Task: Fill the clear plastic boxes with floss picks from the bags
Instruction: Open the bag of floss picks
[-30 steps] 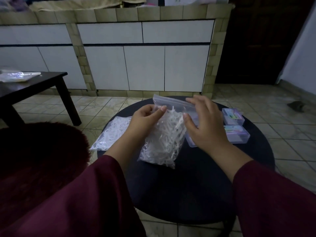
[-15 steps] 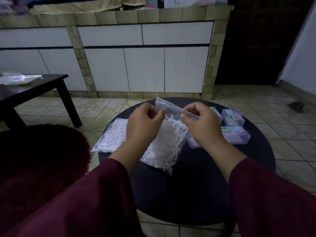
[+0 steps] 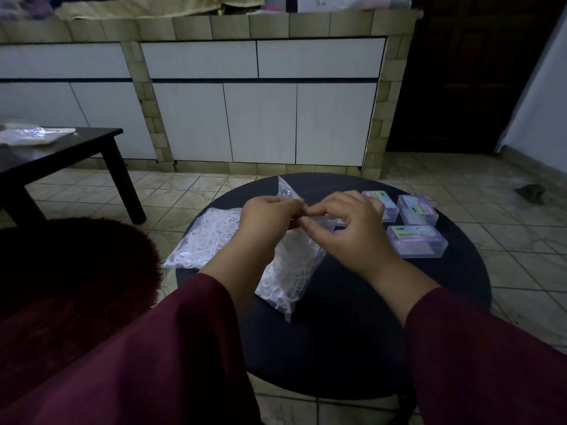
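A clear zip bag of white floss picks [image 3: 291, 271] stands on the round black table [image 3: 352, 332]. My left hand [image 3: 267, 216] and my right hand [image 3: 346, 222] both pinch the bag's top strip, fingertips nearly touching at the middle. A second bag of floss picks [image 3: 208, 237] lies flat at the table's left edge. Three clear plastic boxes with coloured labels sit at the right: one near [image 3: 417, 240], one far right [image 3: 417, 208], one partly hidden behind my right hand [image 3: 383, 202].
A dark low table [image 3: 61, 151] with a plastic bag [image 3: 27, 136] on it stands at the left. A dark red furry cushion [image 3: 70, 271] lies beside the round table. White cabinets [image 3: 260, 118] line the back; tiled floor surrounds the table.
My hands have drawn together along the bag's top strip until the fingertips almost meet. The strip, earlier stretched between them, is now bunched at the centre.
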